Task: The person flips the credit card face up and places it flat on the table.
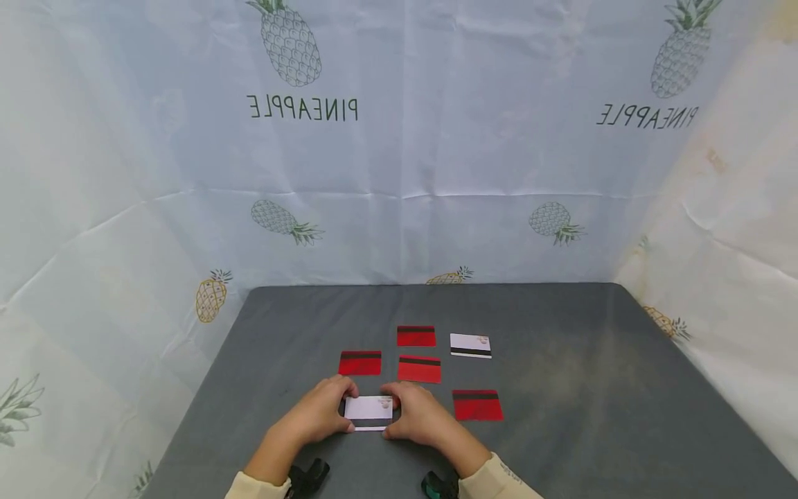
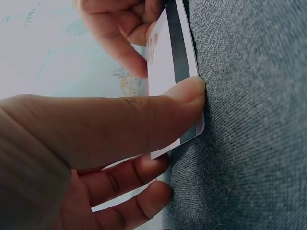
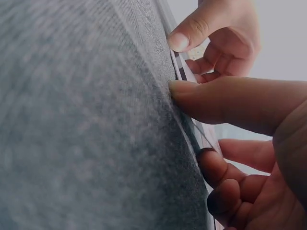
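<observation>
A white card (image 1: 369, 407) with a dark stripe along its near edge lies on or just above the grey cloth between both hands. At its left end, my left hand (image 1: 321, 410) pinches it with the thumb at the near edge and fingers at the far edge. The right hand (image 1: 424, 416) grips the opposite end in the same way. In the left wrist view, the left thumb (image 2: 177, 103) presses over the striped edge of the card (image 2: 160, 67). The right wrist view shows the right thumb (image 3: 216, 100) against that edge; the card is seen nearly edge-on there.
Beyond the hands lie a red card (image 1: 360, 366), a second red card (image 1: 420, 374) and a third red card (image 1: 416, 339). Another white card (image 1: 470, 342) is at the back right. One more red card (image 1: 477, 410) lies right of the right hand. A pineapple-print curtain (image 1: 399, 152) surrounds the grey table (image 1: 592, 416).
</observation>
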